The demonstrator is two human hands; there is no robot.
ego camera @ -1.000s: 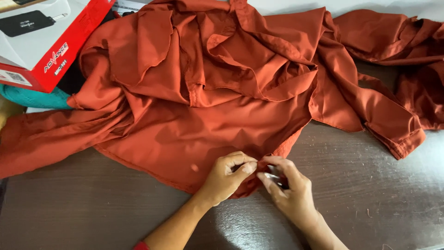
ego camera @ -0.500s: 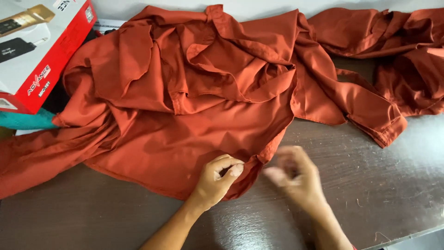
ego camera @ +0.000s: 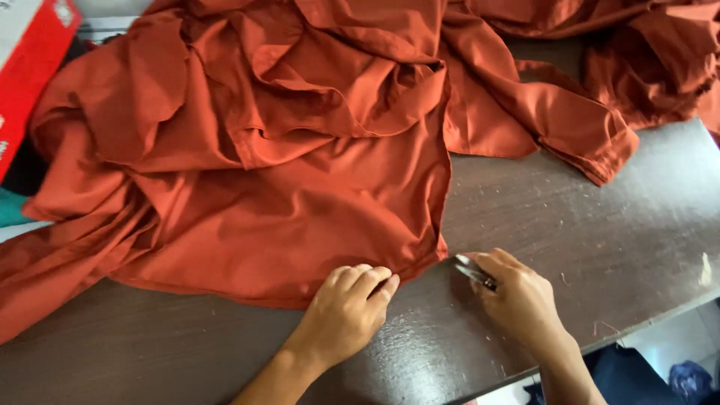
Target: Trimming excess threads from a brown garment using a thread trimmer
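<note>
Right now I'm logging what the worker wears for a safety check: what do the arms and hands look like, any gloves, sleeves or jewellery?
Both are bare. The left hand and right hand wear no gloves, and no rings show on the fingers. Neither wrist shows a watch or band. Both forearms are uncovered as far as the picture's lower edge, with no sleeve in sight. Nails look short and unpainted.

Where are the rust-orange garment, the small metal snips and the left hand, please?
rust-orange garment [ego camera: 285, 217]: head view, flat front panel.
small metal snips [ego camera: 472, 270]: head view, blades protruding from the right hand's fingers.
left hand [ego camera: 346, 307]: head view, back of hand.
</note>
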